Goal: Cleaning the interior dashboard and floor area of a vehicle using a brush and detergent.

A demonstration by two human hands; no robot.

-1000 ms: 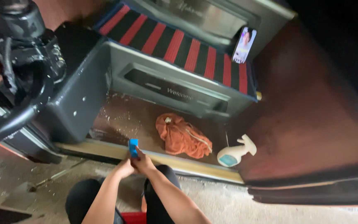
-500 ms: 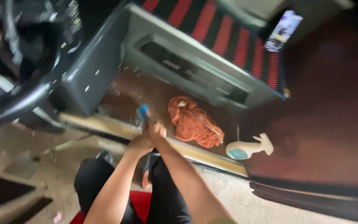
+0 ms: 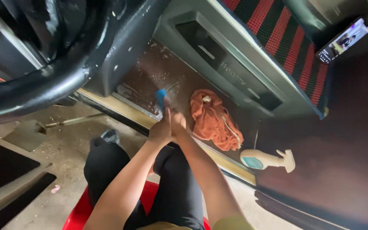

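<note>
A blue brush (image 3: 161, 96) is gripped by both hands together, the left hand (image 3: 159, 130) and right hand (image 3: 178, 123) clenched around its handle, its head pressed on the wet car floor (image 3: 150, 74). An orange rag (image 3: 215, 121) lies just beside; a spray bottle (image 3: 267, 159) lies farther right.

Bare forearms, seemingly black trousers (image 3: 107, 170)

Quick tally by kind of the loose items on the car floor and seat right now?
Blue brush, gripped by both hands, left and right: 1
Orange cloth: 1
White spray bottle: 1
Phone: 1
Total: 4
</note>
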